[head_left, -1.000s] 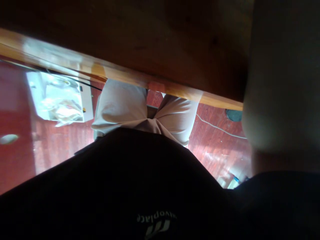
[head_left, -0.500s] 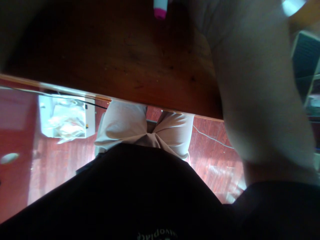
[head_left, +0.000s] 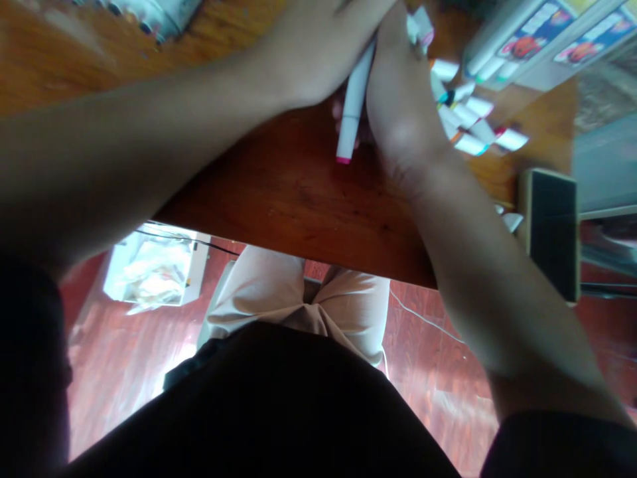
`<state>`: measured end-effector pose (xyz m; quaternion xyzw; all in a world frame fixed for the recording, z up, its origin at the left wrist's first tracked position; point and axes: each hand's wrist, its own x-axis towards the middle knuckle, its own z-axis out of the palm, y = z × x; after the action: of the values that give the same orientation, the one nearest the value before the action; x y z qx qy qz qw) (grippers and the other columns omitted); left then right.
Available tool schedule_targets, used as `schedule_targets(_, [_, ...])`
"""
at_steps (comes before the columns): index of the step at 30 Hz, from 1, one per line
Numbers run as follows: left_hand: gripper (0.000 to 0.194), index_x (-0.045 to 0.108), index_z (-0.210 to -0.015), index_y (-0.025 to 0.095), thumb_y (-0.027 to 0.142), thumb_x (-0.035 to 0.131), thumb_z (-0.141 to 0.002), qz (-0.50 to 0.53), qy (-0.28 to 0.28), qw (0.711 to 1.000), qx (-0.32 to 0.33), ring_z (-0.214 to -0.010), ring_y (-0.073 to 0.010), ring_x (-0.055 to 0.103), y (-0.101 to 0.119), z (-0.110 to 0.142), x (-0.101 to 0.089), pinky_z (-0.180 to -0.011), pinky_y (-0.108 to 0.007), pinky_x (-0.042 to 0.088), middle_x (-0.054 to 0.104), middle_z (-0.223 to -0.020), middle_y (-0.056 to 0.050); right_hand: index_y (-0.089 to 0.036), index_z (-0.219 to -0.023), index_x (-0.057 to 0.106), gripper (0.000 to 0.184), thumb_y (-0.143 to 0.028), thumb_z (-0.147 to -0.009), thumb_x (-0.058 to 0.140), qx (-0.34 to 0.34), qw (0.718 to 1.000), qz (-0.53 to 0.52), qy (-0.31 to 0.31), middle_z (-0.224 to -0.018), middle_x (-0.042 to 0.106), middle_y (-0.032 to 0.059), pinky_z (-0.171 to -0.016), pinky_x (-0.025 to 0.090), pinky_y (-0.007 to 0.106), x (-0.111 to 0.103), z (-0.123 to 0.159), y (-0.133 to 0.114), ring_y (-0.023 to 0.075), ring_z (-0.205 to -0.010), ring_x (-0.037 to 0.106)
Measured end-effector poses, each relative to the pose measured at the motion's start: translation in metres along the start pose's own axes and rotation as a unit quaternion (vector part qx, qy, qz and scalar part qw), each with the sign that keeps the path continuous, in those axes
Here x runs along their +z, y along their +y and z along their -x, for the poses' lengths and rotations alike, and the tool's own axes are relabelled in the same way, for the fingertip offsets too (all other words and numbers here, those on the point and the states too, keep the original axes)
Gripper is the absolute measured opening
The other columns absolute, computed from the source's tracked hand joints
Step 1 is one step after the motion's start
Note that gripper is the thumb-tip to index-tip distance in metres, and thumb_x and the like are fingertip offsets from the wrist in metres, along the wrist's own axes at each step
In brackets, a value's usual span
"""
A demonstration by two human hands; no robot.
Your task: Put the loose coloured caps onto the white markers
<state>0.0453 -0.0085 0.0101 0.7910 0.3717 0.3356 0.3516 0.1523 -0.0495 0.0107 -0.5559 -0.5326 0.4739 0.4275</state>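
A white marker [head_left: 354, 99] with a pink end slants down between my two hands at the top of the view. My right hand [head_left: 401, 99] is closed around it, with fingertips showing behind the barrel. My left hand [head_left: 318, 53] reaches across from the left and meets the right hand near the marker's upper part. Its fingers are cut off by the top edge or hidden, so their grip does not show. Beyond my right hand are white pieces with a pink tip [head_left: 421, 30], blurred.
Several white markers with coloured ends [head_left: 468, 113] lie piled on the wooden table [head_left: 298, 192] to the right. Behind them stand clear labelled cases [head_left: 527, 46]. A dark framed panel [head_left: 552, 232] is at the right edge. A silvery pack [head_left: 169, 13] lies top left. A white box [head_left: 199, 265] is on the floor.
The view has shifted so that both hands and more of the table show. The marker appears lower in the picture, and my left forearm now extends across to my right hand.
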Motion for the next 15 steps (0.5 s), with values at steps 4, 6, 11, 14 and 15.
schedule_targets(4, [0.054, 0.040, -0.059, 0.017, 0.048, 0.032, -0.103, 0.074, 0.052, 0.995, 0.039, -0.057, -0.0015, 0.051, 0.0015, 0.0016, 0.0047, -0.052, -0.012, 0.030, 0.046, -0.057, 0.004, -0.017, -0.063, 0.052, 0.070, -0.070, -0.099, 0.023, -0.013, 1.000, 0.002, 0.004, -0.050, 0.053, -0.0007, -0.035, 0.043, 0.020, -0.0011, 0.0025, 0.0059, 0.0106, -0.041, 0.054])
schedule_targets(6, [0.057, 0.042, -0.057, 0.019, 0.052, 0.033, -0.103, 0.094, 0.046, 0.994, 0.045, -0.046, -0.0020, 0.045, 0.0012, 0.0028, 0.0060, -0.042, -0.018, 0.023, 0.042, -0.051, 0.005, -0.017, -0.063, 0.053, 0.076, -0.080, -0.093, 0.023, -0.019, 1.000, 0.007, 0.002, -0.053, 0.056, 0.0008, -0.037, 0.044, 0.021, -0.0023, 0.0028, 0.0086, 0.0109, -0.045, 0.056])
schedule_targets(11, [0.058, 0.046, -0.055, 0.019, 0.050, 0.037, -0.104, 0.074, 0.053, 0.995, 0.042, -0.049, -0.0050, 0.047, 0.0011, 0.0021, 0.0032, -0.047, -0.021, 0.030, 0.045, -0.048, 0.004, -0.016, -0.069, 0.058, 0.076, -0.078, -0.095, 0.021, -0.020, 0.999, 0.033, 0.003, -0.058, 0.061, 0.0040, -0.050, 0.047, 0.021, -0.0049, 0.0031, 0.0105, 0.0115, -0.055, 0.061])
schedule_targets(14, [0.055, 0.042, -0.054, 0.020, 0.044, 0.038, -0.103, 0.051, 0.054, 0.997, 0.028, -0.051, -0.0073, 0.046, -0.0003, 0.0004, 0.0022, -0.054, -0.023, 0.032, 0.040, -0.048, 0.004, -0.017, -0.078, 0.060, 0.074, -0.072, -0.098, 0.015, 0.004, 0.998, 0.058, -0.011, -0.063, 0.062, 0.0032, -0.054, 0.047, 0.021, -0.0063, 0.0025, 0.0105, 0.0118, -0.059, 0.062])
schedule_targets(15, [0.054, 0.042, -0.054, 0.020, 0.043, 0.038, -0.103, 0.045, 0.054, 0.997, 0.020, -0.052, -0.0079, 0.047, -0.0006, 0.0001, 0.0020, -0.055, -0.023, 0.033, 0.039, -0.049, 0.003, -0.017, -0.080, 0.061, 0.074, -0.071, -0.098, 0.013, 0.008, 0.998, 0.065, -0.014, -0.063, 0.061, 0.0027, -0.055, 0.048, 0.021, -0.0067, 0.0023, 0.0105, 0.0118, -0.060, 0.063])
